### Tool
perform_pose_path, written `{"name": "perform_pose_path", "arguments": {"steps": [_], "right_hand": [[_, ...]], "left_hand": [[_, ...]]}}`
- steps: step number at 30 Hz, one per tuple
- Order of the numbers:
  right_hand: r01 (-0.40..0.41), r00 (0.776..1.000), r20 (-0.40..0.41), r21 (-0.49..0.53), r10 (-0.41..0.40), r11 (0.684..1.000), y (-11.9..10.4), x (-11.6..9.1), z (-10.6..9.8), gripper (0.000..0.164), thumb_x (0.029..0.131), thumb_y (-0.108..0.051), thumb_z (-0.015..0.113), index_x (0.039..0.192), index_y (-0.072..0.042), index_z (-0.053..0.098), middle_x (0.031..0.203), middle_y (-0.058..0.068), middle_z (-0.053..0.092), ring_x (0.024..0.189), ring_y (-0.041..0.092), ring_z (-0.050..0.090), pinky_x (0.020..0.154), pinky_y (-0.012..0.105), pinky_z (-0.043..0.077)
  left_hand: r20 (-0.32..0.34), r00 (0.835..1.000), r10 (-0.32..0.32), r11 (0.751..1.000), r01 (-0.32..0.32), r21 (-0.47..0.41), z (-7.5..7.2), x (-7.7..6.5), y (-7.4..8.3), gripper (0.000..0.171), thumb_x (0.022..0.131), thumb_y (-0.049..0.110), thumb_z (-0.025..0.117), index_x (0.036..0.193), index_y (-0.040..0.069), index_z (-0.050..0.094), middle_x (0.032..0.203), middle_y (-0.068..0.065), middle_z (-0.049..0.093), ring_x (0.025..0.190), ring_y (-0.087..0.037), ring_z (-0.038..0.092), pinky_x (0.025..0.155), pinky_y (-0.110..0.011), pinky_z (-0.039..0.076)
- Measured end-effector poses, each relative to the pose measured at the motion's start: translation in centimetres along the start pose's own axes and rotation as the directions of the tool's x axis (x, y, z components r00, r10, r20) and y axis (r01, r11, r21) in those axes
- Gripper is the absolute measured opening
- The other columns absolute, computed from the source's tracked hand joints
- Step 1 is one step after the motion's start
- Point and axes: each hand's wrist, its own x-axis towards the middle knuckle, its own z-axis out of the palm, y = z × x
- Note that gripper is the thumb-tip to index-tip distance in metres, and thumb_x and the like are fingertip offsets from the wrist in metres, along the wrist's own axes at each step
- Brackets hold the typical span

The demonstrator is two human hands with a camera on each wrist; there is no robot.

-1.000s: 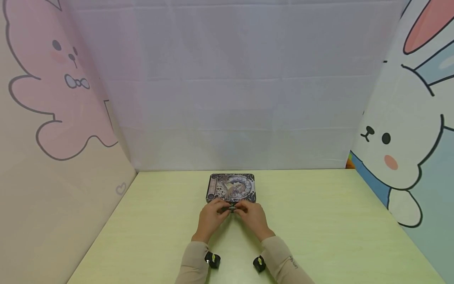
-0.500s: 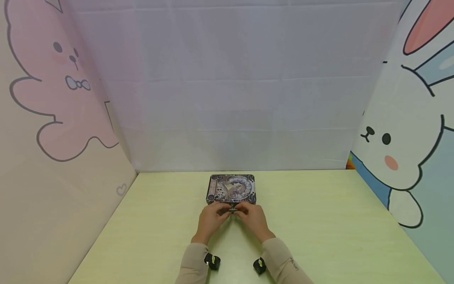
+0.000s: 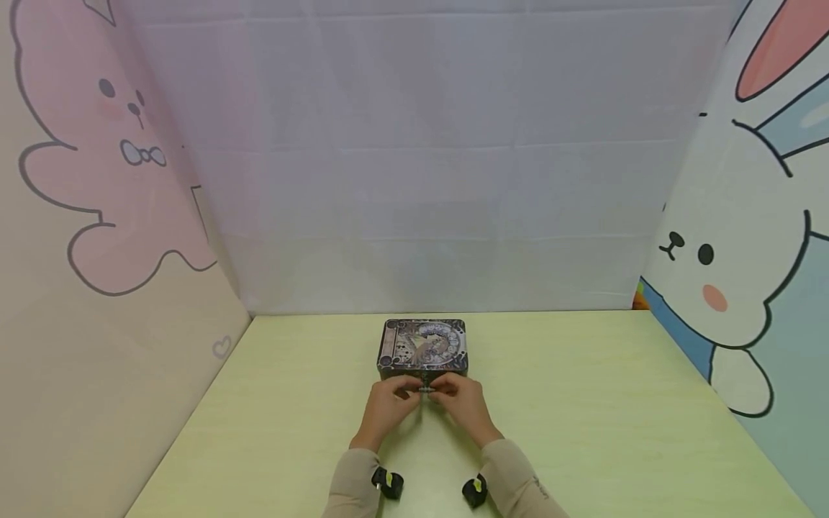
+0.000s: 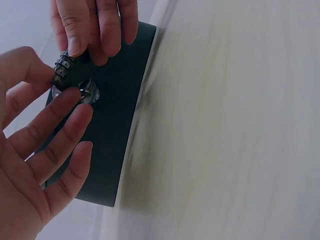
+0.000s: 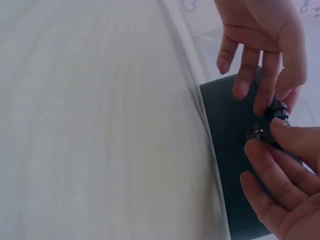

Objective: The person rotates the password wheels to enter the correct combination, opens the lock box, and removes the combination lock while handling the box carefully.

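Observation:
A decorated metal box with a printed lid lies on the table, its dark front side towards me. At the middle of that side, a small combination padlock with ringed number dials is held between both hands, beside a shiny metal clasp. My left hand pinches one end of the padlock with thumb and index finger; its other fingers spread out in the left wrist view. From the other side, my right hand pinches the opposite end. Fingers partly hide the padlock's ends.
The pale yellow-green table extends on both sides of the box. Behind it hangs a white cloth. Side walls carry a pink cartoon animal and a white rabbit.
Both hands have come slightly down and towards me, with the padlock between them. More of the box's front side now shows. The box lies in nearly the same place.

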Motion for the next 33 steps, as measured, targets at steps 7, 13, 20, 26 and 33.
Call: {"name": "perform_pose_path", "arguments": {"steps": [7,13,20,26,33], "right_hand": [[-0.085,0.996,0.025,0.072,0.083,0.994,0.6,-0.1,0.0,0.012,0.08,0.006,0.077,0.092,0.005,0.073,0.085,0.016,0.073,0.074,0.025,0.072,0.063,0.025,0.056],[-0.161,0.987,0.045,0.134,0.156,0.978,0.6,-0.3,0.1,0.011,0.084,0.005,0.071,0.095,0.008,0.072,0.086,0.019,0.073,0.074,0.027,0.072,0.063,0.028,0.058],[-0.224,0.974,0.069,0.251,0.214,0.942,0.6,-0.6,0.3,0.013,0.09,0.006,0.066,0.099,0.016,0.067,0.087,0.026,0.071,0.073,0.036,0.072,0.062,0.035,0.06],[-0.308,0.951,0.152,0.417,0.269,0.855,1.5,-0.6,0.2,0.027,0.093,0.007,0.06,0.114,0.023,0.058,0.095,0.029,0.07,0.075,0.026,0.072,0.068,0.036,0.06],[-0.394,0.918,0.258,0.519,0.301,0.758,2.3,-0.5,0.0,0.039,0.097,0.005,0.055,0.13,0.024,0.047,0.104,0.028,0.069,0.082,0.019,0.072,0.077,0.035,0.059]], "left_hand": [[0.002,0.986,-0.17,0.976,0.168,-0.135,0.5,-0.2,0.1,0.006,0.089,0.011,0.074,0.088,0.006,0.076,0.079,-0.003,0.072,0.062,-0.007,0.06,0.052,-0.024,0.05],[0.002,0.957,-0.291,0.924,0.282,-0.259,0.8,-0.2,0.1,0.009,0.086,0.009,0.076,0.089,0.001,0.075,0.075,-0.007,0.071,0.061,-0.013,0.065,0.047,-0.025,0.051],[0.008,0.92,-0.393,0.85,0.366,-0.379,1.2,-0.5,-0.2,0.019,0.083,0.003,0.076,0.098,-0.006,0.071,0.081,-0.012,0.073,0.066,-0.02,0.071,0.05,-0.029,0.056],[0.047,0.891,-0.451,0.787,0.422,-0.451,1.5,-0.6,-0.7,0.028,0.084,-0.002,0.071,0.108,-0.014,0.067,0.087,-0.016,0.073,0.068,-0.019,0.071,0.053,-0.03,0.058],[0.043,0.901,-0.432,0.794,0.403,-0.455,0.8,-1.1,0.9,0.026,0.086,-0.007,0.066,0.108,-0.022,0.063,0.09,-0.026,0.071,0.073,-0.028,0.071,0.061,-0.037,0.06]]}}
